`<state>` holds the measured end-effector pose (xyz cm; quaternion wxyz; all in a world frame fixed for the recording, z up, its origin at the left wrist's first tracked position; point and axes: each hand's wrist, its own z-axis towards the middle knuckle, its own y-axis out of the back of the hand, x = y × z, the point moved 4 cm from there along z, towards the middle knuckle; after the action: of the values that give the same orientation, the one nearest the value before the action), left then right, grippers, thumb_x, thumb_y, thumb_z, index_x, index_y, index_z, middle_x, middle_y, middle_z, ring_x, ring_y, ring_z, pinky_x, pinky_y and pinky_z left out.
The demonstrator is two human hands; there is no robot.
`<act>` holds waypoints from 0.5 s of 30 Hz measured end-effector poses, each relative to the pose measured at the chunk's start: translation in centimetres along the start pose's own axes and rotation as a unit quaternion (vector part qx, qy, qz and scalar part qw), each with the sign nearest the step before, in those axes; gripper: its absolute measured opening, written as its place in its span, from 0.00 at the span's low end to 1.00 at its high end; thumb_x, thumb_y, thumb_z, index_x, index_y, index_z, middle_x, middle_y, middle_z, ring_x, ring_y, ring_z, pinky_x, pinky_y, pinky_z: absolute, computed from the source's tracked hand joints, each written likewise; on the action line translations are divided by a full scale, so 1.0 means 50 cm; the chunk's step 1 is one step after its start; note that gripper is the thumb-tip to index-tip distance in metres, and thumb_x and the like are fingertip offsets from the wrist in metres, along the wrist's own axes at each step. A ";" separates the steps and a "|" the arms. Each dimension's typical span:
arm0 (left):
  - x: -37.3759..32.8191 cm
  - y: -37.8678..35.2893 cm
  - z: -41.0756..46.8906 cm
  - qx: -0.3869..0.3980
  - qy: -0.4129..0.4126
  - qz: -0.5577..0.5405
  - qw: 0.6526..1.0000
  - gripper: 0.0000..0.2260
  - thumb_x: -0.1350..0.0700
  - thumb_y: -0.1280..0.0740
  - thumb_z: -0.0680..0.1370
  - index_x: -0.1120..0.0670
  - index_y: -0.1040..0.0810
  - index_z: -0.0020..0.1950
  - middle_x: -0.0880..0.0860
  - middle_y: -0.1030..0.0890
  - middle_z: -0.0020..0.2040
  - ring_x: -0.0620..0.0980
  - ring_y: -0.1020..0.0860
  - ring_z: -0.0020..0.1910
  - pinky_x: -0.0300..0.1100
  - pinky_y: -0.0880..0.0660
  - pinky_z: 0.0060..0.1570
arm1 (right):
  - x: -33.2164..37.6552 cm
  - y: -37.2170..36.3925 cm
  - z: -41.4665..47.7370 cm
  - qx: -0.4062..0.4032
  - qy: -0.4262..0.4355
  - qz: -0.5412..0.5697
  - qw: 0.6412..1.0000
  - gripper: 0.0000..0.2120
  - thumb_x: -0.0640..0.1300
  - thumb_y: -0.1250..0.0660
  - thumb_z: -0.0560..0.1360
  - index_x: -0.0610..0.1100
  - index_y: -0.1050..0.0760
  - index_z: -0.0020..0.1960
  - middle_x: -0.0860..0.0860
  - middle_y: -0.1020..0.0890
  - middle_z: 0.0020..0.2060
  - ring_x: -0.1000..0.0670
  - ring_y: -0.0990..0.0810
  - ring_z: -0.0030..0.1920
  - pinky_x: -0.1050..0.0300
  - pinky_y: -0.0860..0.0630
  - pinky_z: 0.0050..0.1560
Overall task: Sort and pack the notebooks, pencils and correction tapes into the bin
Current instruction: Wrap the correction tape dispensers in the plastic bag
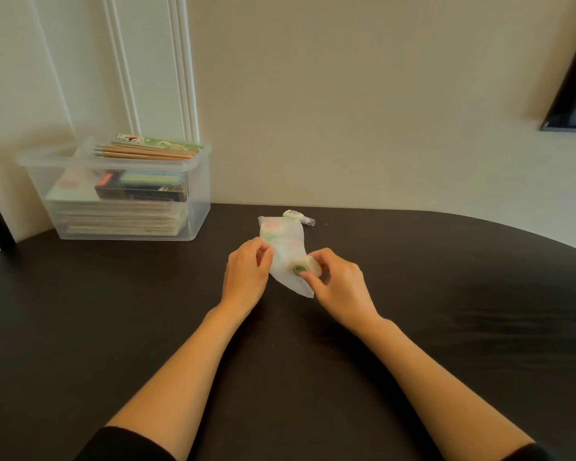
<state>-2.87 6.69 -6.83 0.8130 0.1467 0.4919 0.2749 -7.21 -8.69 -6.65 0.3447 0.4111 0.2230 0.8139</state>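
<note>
Left hand [246,274]: centre of the frame, fingers curled together and pinching the left edge of the plastic bag [281,241].
Right hand [340,287]: just right of centre, thumb and forefinger clamped on a correction tape [308,266] at the bag's lower end.
Plastic bag: translucent white, held just above the worktop [113,311], slanting from upper left to lower right between the two hands; faint pink and green shapes show through its upper part.
Correction tape: white with a green wheel facing the camera; whether it sits inside the film or just outside it cannot be told.
Second correction tape [298,216]: white, lying on the worktop just behind the bag's top, near the wall.
Bin [200,207]: clear plastic, upper left of the frame, standing on the worktop against the wall.
Notebooks [120,217]: stacked flat in the bottom of the bin.
Dark box [140,191]: lying on the stack, with pale green items above it.
Pencils [143,151]: wooden, lying side by side at the bin's rim, beside a green printed pack [157,142].
Worktop: dark, with a rounded edge.
</note>
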 end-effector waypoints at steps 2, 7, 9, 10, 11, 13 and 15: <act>-0.011 0.000 -0.001 -0.009 -0.012 -0.008 1.000 0.06 0.57 0.39 0.79 0.55 0.26 0.42 0.51 0.25 0.39 0.48 0.27 0.38 0.38 0.31 0.37 | 0.010 -0.011 0.000 -0.015 0.030 -0.064 0.997 0.09 0.46 0.33 0.74 0.43 0.28 0.51 0.51 0.21 0.43 0.55 0.28 0.36 0.64 0.32 0.36; -0.028 0.002 0.002 -0.023 -0.042 -0.028 0.998 0.07 0.56 0.37 0.78 0.55 0.26 0.41 0.50 0.25 0.36 0.47 0.26 0.34 0.36 0.30 0.33 | 0.056 -0.013 0.010 -0.144 0.161 -0.197 0.956 0.14 0.39 0.21 0.61 0.38 0.24 0.39 0.45 0.21 0.31 0.47 0.24 0.29 0.59 0.29 0.30; -0.033 0.010 0.003 -0.038 -0.047 -0.041 0.997 0.07 0.57 0.37 0.78 0.57 0.25 0.41 0.51 0.24 0.35 0.47 0.26 0.34 0.35 0.31 0.33 | 0.060 -0.022 0.012 -0.145 0.216 -0.205 0.944 0.14 0.36 0.21 0.58 0.39 0.23 0.39 0.45 0.21 0.35 0.46 0.23 0.33 0.57 0.27 0.33; -0.033 0.013 0.004 -0.044 -0.044 -0.051 0.997 0.08 0.57 0.37 0.78 0.58 0.24 0.41 0.51 0.24 0.35 0.46 0.26 0.34 0.34 0.31 0.33 | 0.055 -0.028 0.013 -0.134 0.226 -0.201 0.944 0.14 0.36 0.21 0.58 0.39 0.22 0.40 0.45 0.21 0.38 0.46 0.22 0.35 0.56 0.26 0.35; -0.036 0.015 0.004 -0.045 -0.043 -0.060 0.996 0.08 0.57 0.37 0.78 0.59 0.23 0.42 0.52 0.23 0.36 0.46 0.26 0.35 0.32 0.31 0.33 | 0.048 -0.030 0.013 -0.126 0.223 -0.195 0.947 0.14 0.36 0.21 0.58 0.39 0.21 0.41 0.44 0.21 0.40 0.45 0.22 0.38 0.55 0.25 0.38; -0.041 0.014 0.002 -0.032 -0.045 -0.077 0.996 0.08 0.56 0.37 0.78 0.59 0.23 0.44 0.52 0.23 0.37 0.45 0.26 0.33 0.30 0.32 0.31 | 0.033 -0.030 0.014 -0.136 0.185 -0.187 0.955 0.13 0.39 0.20 0.59 0.41 0.19 0.42 0.42 0.20 0.45 0.42 0.21 0.43 0.51 0.23 0.43; -0.048 0.011 0.001 -0.015 -0.048 -0.091 0.995 0.07 0.56 0.37 0.78 0.58 0.23 0.44 0.51 0.24 0.37 0.45 0.27 0.31 0.28 0.32 0.28 | 0.026 -0.025 0.017 -0.177 0.138 -0.175 0.959 0.11 0.40 0.21 0.61 0.42 0.18 0.42 0.41 0.20 0.48 0.41 0.21 0.47 0.49 0.25 0.48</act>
<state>-3.88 5.69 -4.80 0.8594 0.1021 0.4593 0.2002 -6.59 -6.80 -6.32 0.5147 0.1820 0.1888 0.8163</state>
